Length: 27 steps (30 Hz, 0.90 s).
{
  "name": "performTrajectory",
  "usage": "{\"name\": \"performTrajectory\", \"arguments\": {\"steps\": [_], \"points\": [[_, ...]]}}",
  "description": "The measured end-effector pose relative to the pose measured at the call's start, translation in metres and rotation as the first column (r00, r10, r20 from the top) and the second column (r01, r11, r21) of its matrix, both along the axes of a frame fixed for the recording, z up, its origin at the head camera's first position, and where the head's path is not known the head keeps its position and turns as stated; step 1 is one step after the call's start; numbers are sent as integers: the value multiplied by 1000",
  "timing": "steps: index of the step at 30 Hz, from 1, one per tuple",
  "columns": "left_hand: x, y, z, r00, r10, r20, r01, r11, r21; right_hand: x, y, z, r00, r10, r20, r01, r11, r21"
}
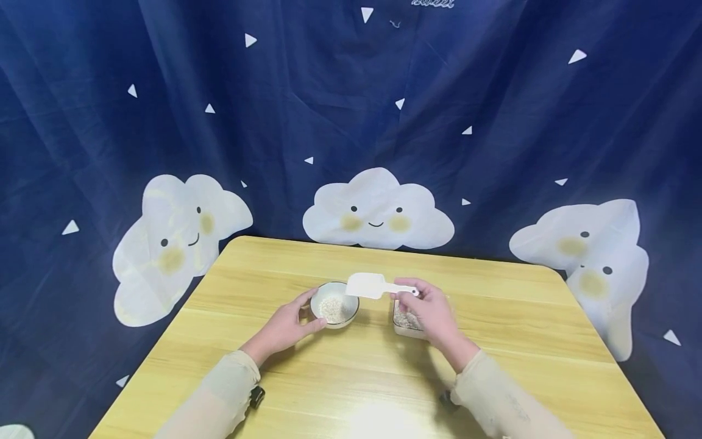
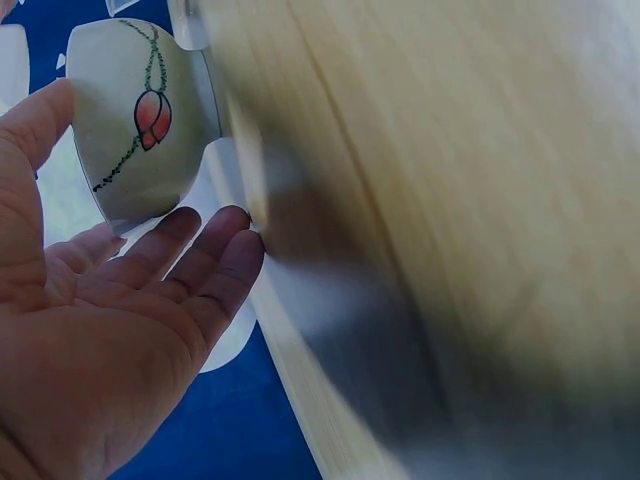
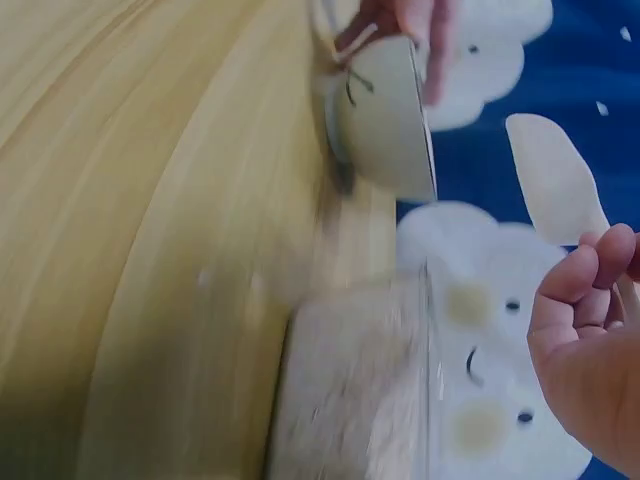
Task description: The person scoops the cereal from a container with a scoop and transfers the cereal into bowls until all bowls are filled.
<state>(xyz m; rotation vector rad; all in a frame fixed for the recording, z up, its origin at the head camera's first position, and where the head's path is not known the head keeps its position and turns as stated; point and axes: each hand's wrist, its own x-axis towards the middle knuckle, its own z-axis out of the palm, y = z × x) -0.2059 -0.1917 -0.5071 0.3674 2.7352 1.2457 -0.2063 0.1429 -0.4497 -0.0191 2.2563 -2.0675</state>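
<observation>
A small bowl (image 1: 337, 325) with pale flakes (image 1: 331, 310) in it stands on the table. My left hand (image 1: 284, 328) holds it from the left, thumb at the near side and fingers at the far side. In the left wrist view the bowl (image 2: 110, 110) shows a painted red bud on its outside. My right hand (image 1: 434, 314) grips a white scoop (image 1: 366, 285) by its handle, the blade pointing left toward the bowl. Below that hand sits a clear box (image 1: 409, 333) of flakes, partly hidden by it. The right wrist view shows the scoop (image 3: 553, 180) raised above the box (image 3: 350, 390).
The wooden table (image 1: 340, 372) has rounded far corners. Behind it hangs a dark blue curtain (image 1: 340, 128) with white clouds and small triangles. A gap of bare table lies between bowl and box.
</observation>
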Motion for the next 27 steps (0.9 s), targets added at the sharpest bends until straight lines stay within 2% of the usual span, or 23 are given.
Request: {"name": "performTrajectory", "arguments": {"steps": [4,11,15,18,20,22,24,27], "points": [[0,1,1,1000,-5,3,5,1000,5,3,34,-3,999,-23,49,27,996,-85],[1,2,4,1000,6,9,-6,1000,4,13,104,-5,996,-82,22,84,990,-111],[3,4,10,995,45,-89,-46,999,-6,19,137,-8,994,-106,3,106,988,-110],[5,11,20,974,67,-214,-65,998,16,22,154,-10,992,-124,-2,124,988,-97],[7,20,28,961,62,-271,-48,997,57,24,162,-12,991,-130,0,130,988,-81],[11,31,36,952,28,-305,-4,997,77,25,167,-13,991,-134,5,134,988,-72],[15,44,43,952,-21,-306,51,995,88,26,170,-15,991,-130,13,131,989,-69],[20,64,49,944,-114,-310,140,988,62,26,171,-18,993,-116,19,118,990,-73]]}}
